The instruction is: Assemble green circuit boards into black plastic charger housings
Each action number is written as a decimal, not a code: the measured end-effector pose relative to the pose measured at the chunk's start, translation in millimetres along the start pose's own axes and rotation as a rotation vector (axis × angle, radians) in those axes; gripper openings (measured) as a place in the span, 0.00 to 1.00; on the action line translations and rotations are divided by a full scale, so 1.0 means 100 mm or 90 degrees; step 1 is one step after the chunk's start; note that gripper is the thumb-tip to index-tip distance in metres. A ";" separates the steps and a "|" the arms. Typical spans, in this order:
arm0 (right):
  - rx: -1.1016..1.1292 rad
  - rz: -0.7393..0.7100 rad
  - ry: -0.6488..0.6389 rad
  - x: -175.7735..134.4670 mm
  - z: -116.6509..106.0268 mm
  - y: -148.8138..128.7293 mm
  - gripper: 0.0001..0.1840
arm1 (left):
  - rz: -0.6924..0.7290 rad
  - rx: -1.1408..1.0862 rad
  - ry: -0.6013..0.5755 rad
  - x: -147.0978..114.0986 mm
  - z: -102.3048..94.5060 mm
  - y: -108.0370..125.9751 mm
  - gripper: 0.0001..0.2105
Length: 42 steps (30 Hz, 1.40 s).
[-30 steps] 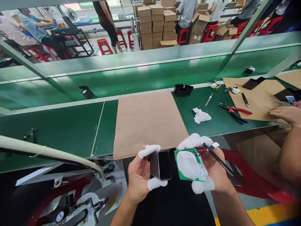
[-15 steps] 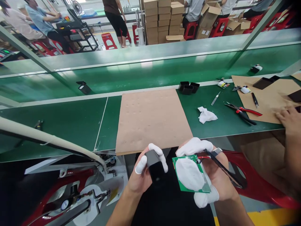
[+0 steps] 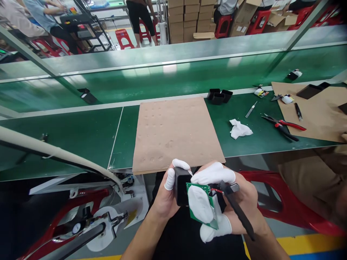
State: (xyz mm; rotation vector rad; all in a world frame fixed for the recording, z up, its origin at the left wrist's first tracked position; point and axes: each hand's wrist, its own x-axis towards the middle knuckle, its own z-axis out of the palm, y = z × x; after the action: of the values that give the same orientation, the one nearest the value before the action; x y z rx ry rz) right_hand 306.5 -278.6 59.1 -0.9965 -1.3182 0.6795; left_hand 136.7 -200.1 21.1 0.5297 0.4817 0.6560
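Note:
My left hand (image 3: pixel 166 196), with white finger cots on its fingertips, is closed around a black rectangular plastic housing (image 3: pixel 181 187) whose open end faces right. In my right hand (image 3: pixel 241 198), also with white finger cots, I grip a green circuit board (image 3: pixel 192 212) by its edges. A white pad (image 3: pixel 201 205) covers much of the board's face. Red and black wires run from the board to a black strip-like cable (image 3: pixel 238 213) hanging over my right palm. The board's left edge is right at the housing's opening; whether it is inside cannot be made out.
A brown cardboard sheet (image 3: pixel 177 133) lies on the green bench (image 3: pixel 89 137). To its right are black housings (image 3: pixel 218 96), crumpled white tissue (image 3: pixel 240 130), a small blade tool (image 3: pixel 251 109) and red-and-black pliers (image 3: pixel 283 126). A red stool (image 3: pixel 287 209) stands at right, beside a seated person.
My right hand has brought the board left, up to the housing. My left hand has turned the housing so its opening faces the board. The neighbour's hand at right has left the cardboard.

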 end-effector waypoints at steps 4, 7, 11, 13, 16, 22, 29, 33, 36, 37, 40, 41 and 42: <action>0.005 -0.041 0.022 0.03 0.03 0.02 0.42 | 0.006 0.031 0.017 0.00 -0.02 -0.03 0.20; -0.014 -0.044 0.017 0.05 0.03 0.02 0.43 | 0.013 0.031 0.020 0.00 0.01 -0.03 0.19; -0.039 -0.048 0.007 0.06 0.03 0.00 0.42 | 0.013 0.024 0.030 0.01 0.08 -0.01 0.21; -0.064 -0.047 0.007 0.06 0.03 -0.01 0.41 | 0.014 0.023 0.043 0.01 0.09 -0.01 0.21; -0.079 -0.042 0.000 0.06 0.03 -0.02 0.40 | 0.015 0.025 0.057 0.01 0.10 -0.01 0.22; -0.087 -0.038 -0.009 0.08 0.04 -0.05 0.40 | 0.015 0.027 0.047 0.01 0.10 -0.01 0.21; -0.111 -0.039 -0.011 0.09 0.06 -0.05 0.38 | 0.029 0.053 0.026 0.00 0.06 -0.02 0.20; -0.115 -0.038 -0.013 0.09 0.06 -0.04 0.38 | 0.031 0.064 0.027 -0.01 0.07 -0.02 0.20; -0.117 -0.034 -0.017 0.09 0.06 -0.04 0.37 | 0.029 0.057 0.036 -0.01 0.07 -0.03 0.20; -0.115 -0.030 -0.018 0.09 0.06 -0.03 0.37 | 0.029 0.052 0.041 -0.01 0.07 -0.03 0.20; -0.110 -0.013 -0.022 0.08 0.06 -0.02 0.38 | 0.027 0.044 0.055 -0.01 0.09 -0.02 0.19; -0.112 -0.006 -0.025 0.07 0.06 -0.02 0.38 | 0.024 0.044 0.059 0.00 0.10 -0.02 0.19; -0.117 0.002 -0.026 0.07 0.06 -0.02 0.38 | 0.020 0.044 0.065 0.00 0.12 -0.01 0.19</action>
State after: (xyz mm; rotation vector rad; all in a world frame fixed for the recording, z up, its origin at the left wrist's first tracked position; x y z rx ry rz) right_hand 301.6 -272.3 63.3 -1.1372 -1.4348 0.5921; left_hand 143.7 -204.5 29.4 0.5721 0.5941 0.7000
